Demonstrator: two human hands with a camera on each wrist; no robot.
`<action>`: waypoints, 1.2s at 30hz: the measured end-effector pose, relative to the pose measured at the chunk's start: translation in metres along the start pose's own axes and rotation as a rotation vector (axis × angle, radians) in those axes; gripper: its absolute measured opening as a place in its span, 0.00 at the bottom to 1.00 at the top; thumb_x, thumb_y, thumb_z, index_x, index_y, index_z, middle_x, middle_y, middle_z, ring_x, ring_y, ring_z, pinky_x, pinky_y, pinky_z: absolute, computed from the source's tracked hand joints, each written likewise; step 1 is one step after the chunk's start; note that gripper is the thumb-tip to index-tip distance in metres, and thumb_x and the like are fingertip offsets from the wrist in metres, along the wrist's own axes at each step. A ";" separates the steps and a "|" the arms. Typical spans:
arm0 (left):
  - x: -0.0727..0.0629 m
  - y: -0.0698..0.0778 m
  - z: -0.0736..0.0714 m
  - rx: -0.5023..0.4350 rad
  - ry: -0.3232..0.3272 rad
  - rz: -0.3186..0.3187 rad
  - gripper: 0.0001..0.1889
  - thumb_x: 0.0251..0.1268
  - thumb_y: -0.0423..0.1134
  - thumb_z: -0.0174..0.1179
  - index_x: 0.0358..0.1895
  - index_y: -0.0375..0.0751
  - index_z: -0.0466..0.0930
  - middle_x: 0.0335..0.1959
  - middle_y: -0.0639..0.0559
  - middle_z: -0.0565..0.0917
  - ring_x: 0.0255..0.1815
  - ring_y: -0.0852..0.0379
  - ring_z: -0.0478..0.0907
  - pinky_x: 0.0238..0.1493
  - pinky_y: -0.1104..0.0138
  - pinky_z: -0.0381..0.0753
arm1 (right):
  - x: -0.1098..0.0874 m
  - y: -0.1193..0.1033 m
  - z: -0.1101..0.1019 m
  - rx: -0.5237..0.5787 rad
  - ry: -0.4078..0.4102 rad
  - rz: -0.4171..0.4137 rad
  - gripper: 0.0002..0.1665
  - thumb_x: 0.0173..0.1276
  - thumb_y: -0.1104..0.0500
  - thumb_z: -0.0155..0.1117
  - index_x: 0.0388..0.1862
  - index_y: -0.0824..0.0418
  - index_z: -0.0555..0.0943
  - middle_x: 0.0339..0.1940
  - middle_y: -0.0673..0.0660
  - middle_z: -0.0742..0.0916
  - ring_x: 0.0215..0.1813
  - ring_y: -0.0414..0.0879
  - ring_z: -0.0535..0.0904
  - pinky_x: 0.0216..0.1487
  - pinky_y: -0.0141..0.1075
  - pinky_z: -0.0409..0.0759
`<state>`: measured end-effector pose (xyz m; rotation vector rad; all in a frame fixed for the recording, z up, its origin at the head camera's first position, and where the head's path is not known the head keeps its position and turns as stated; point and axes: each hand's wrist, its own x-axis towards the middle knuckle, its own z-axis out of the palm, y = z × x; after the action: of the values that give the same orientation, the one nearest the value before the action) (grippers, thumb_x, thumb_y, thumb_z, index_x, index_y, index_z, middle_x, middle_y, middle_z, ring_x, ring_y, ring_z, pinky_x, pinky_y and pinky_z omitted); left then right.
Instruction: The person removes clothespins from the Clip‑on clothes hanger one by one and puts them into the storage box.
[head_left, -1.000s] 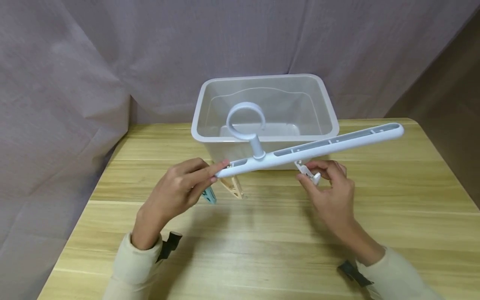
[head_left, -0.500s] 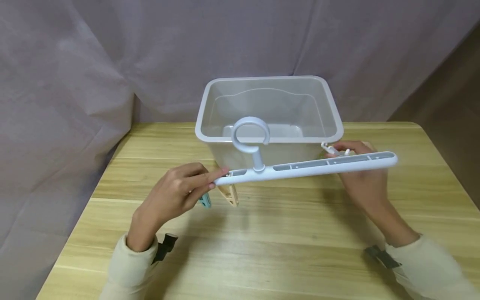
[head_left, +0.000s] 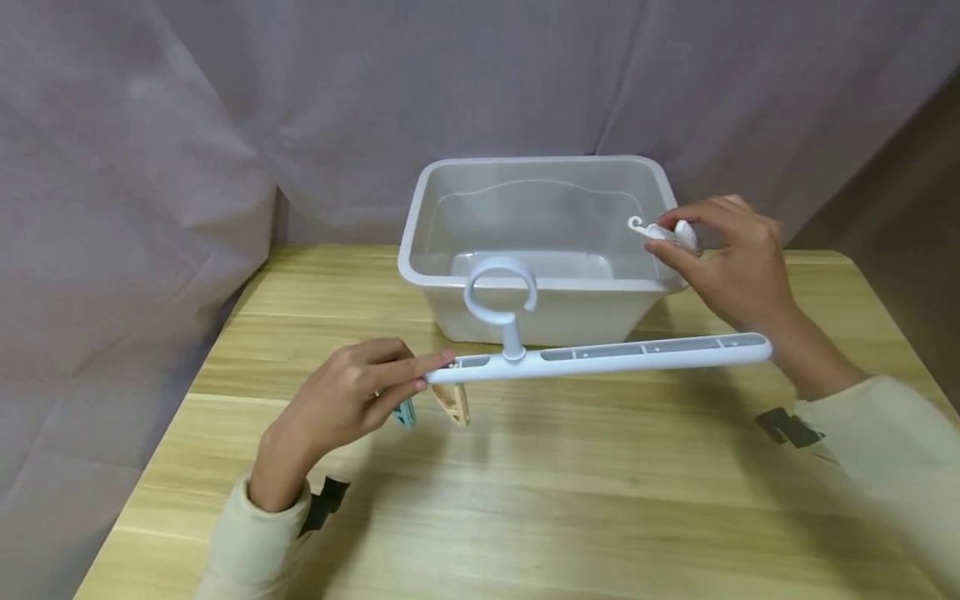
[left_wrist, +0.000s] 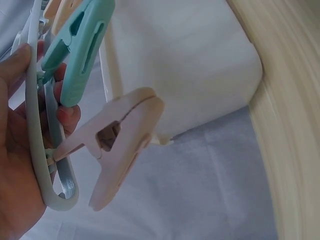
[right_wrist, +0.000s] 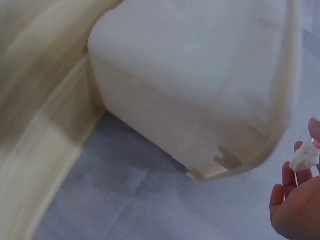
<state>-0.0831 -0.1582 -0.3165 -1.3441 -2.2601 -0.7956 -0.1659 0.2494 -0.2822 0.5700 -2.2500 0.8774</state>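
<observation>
My left hand (head_left: 348, 400) grips one end of a pale blue hanger (head_left: 585, 362) with a round hook, holding it over the table. From the hanger's bar hang a teal clothespin (left_wrist: 85, 55) and a beige clothespin (head_left: 453, 403); the left wrist view also shows a pinkish clothespin (left_wrist: 127, 135) near the hanger's rounded end. Between thumb and fingers my right hand (head_left: 738, 258) pinches a white clothespin (head_left: 670, 236) with a small curled hook. That hand is above the right rim of the white bin, apart from the hanger.
Behind the hanger a translucent white bin (head_left: 540, 312) stands on the wooden table (head_left: 555, 500), close to the grey cloth backdrop (head_left: 450, 75). Its visible floor holds nothing that I can make out.
My right hand has moved from under the hanger up and right to the bin's rim, carrying the white clothespin away from the bar. The hanger's right end has dipped to nearly level.
</observation>
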 end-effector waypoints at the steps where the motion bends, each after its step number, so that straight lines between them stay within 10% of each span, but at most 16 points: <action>1: -0.001 0.000 0.001 -0.004 0.000 0.003 0.19 0.81 0.46 0.48 0.63 0.44 0.82 0.29 0.55 0.78 0.23 0.64 0.67 0.24 0.73 0.69 | 0.003 0.002 0.004 -0.005 -0.021 -0.020 0.17 0.50 0.69 0.82 0.40 0.67 0.88 0.34 0.60 0.88 0.42 0.39 0.74 0.43 0.33 0.62; 11: -0.008 -0.001 0.001 0.006 -0.035 -0.025 0.20 0.81 0.48 0.47 0.63 0.44 0.82 0.29 0.56 0.77 0.23 0.65 0.66 0.23 0.74 0.68 | 0.019 0.015 0.032 -0.040 -0.185 -0.128 0.15 0.54 0.68 0.80 0.41 0.67 0.86 0.36 0.62 0.87 0.43 0.58 0.78 0.44 0.51 0.68; 15: -0.011 -0.001 0.000 0.006 -0.044 -0.041 0.21 0.81 0.48 0.47 0.62 0.43 0.82 0.29 0.57 0.76 0.23 0.66 0.66 0.24 0.74 0.68 | 0.025 0.012 0.029 -0.055 -0.298 -0.068 0.38 0.53 0.61 0.82 0.64 0.64 0.80 0.57 0.64 0.84 0.60 0.62 0.75 0.60 0.56 0.69; 20: -0.012 0.000 -0.002 0.010 -0.059 -0.062 0.22 0.81 0.50 0.46 0.61 0.42 0.83 0.29 0.57 0.76 0.24 0.66 0.66 0.24 0.74 0.69 | 0.030 0.009 0.026 -0.061 -0.427 0.044 0.64 0.57 0.44 0.80 0.83 0.50 0.51 0.80 0.63 0.58 0.79 0.59 0.50 0.75 0.59 0.47; 30: -0.007 0.000 -0.004 0.023 -0.071 -0.043 0.22 0.81 0.50 0.45 0.61 0.42 0.83 0.28 0.57 0.76 0.23 0.64 0.66 0.24 0.73 0.69 | 0.027 0.006 0.017 -0.034 -0.380 0.011 0.51 0.64 0.49 0.75 0.81 0.53 0.59 0.77 0.63 0.65 0.77 0.58 0.57 0.73 0.60 0.53; 36: -0.004 -0.001 -0.002 0.030 -0.063 -0.016 0.22 0.82 0.48 0.45 0.62 0.42 0.82 0.28 0.56 0.76 0.22 0.63 0.67 0.23 0.72 0.68 | 0.009 -0.013 -0.009 -0.018 -0.239 -0.201 0.29 0.74 0.54 0.63 0.71 0.63 0.74 0.66 0.65 0.77 0.67 0.62 0.69 0.66 0.51 0.67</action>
<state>-0.0825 -0.1626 -0.3170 -1.3573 -2.3245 -0.7308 -0.1605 0.2455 -0.2653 0.9168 -2.3563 0.7190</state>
